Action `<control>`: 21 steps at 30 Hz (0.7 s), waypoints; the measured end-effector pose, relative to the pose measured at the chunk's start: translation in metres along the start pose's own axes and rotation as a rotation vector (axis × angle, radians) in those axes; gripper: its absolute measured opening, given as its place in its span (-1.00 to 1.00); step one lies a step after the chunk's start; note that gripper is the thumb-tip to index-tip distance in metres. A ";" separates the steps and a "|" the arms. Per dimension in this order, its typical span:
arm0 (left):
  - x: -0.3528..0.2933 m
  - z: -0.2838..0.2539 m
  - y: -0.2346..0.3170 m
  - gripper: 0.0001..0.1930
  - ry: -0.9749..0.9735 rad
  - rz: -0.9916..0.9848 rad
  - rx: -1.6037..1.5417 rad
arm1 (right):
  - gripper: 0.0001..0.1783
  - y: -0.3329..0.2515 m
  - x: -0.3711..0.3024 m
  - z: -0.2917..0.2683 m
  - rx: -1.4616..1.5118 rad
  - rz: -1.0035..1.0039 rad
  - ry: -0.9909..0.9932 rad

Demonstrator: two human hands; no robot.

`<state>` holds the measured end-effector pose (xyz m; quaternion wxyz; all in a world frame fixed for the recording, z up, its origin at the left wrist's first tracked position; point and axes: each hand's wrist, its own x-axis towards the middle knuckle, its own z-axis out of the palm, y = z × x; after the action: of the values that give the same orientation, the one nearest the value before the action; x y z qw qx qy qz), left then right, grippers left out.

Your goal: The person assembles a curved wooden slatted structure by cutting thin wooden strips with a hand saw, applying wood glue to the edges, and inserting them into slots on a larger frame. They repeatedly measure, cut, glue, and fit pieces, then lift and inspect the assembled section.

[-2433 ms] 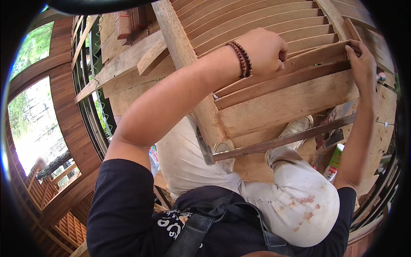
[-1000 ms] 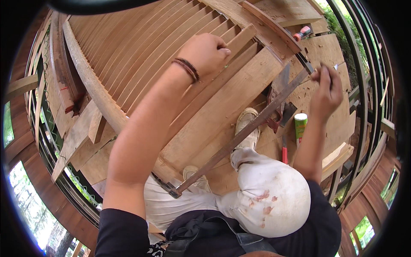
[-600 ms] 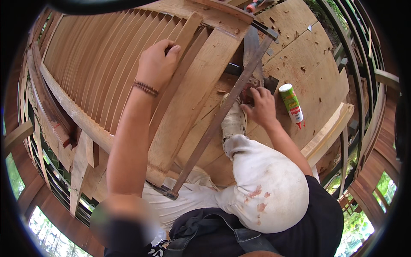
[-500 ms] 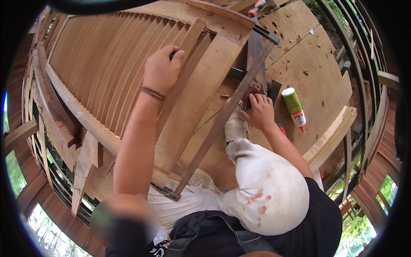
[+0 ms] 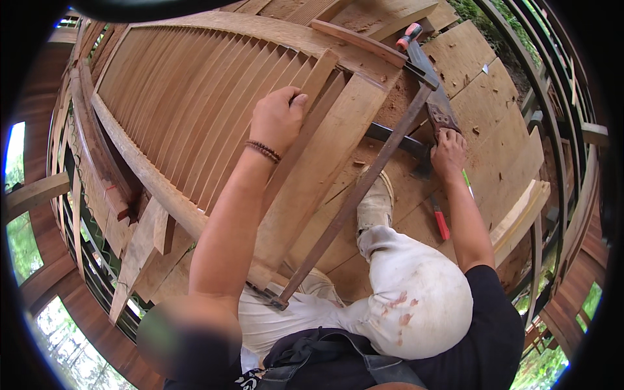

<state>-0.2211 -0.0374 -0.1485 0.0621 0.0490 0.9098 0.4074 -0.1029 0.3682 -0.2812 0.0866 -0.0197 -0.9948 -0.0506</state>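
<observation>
My left hand point(image 5: 279, 120) is closed in a fist over the slats of a wooden louvred panel point(image 5: 214, 97), beside a slat that stands up past the others point(image 5: 320, 78). Anything inside its fingers is hidden. To the right, my right hand point(image 5: 449, 155) is wrapped round the dark wooden handle end of a handsaw point(image 5: 434, 81), whose blade points away from me. A long bar clamp point(image 5: 351, 201) spans the panel's near-right side, from the far end to beside my lap.
Beyond the clamp's far jaw is a red-and-black handle point(image 5: 409, 36). A red-handled tool point(image 5: 441, 223) lies by my right forearm. A dark metal square point(image 5: 393, 136) rests near my shoe point(image 5: 376, 205). Wood chips litter the plywood point(image 5: 500, 130). A short timber point(image 5: 520, 208) lies at right.
My right hand has moved away from me and right, from beside the saw handle to a grip on it. The glue bottle is now mostly hidden behind my forearm. The whole view has shifted.
</observation>
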 end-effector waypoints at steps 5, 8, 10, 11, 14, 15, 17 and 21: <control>0.011 -0.018 -0.006 -0.65 -0.149 0.035 0.115 | -0.55 -0.092 0.011 -0.010 0.692 0.314 -0.421; 0.023 -0.024 -0.006 -0.63 -0.272 -0.003 0.137 | -0.48 -0.120 0.010 0.003 1.101 0.754 -0.612; 0.027 -0.030 0.001 -0.63 -0.345 -0.069 0.122 | -0.51 -0.124 0.009 0.009 1.284 0.894 -0.554; 0.027 -0.031 0.000 -0.63 -0.348 -0.082 0.107 | -0.56 -0.123 0.008 0.011 1.381 0.959 -0.570; 0.028 -0.028 -0.003 -0.63 -0.341 -0.094 0.075 | -0.60 -0.114 -0.006 0.016 1.488 1.035 -0.577; 0.025 -0.027 -0.006 -0.64 -0.323 -0.102 0.086 | -0.64 -0.118 -0.018 0.007 1.471 1.020 -0.557; 0.023 -0.028 -0.005 -0.64 -0.298 -0.097 0.102 | -0.70 -0.126 -0.035 -0.022 1.463 1.044 -0.464; 0.015 -0.026 0.004 -0.65 -0.253 -0.073 0.098 | -0.69 -0.121 -0.072 -0.068 1.631 1.219 -0.214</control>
<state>-0.2396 -0.0515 -0.1292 0.1886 0.0699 0.9146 0.3507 -0.0263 0.2386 -0.2390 -0.0045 -0.4617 -0.5495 0.6963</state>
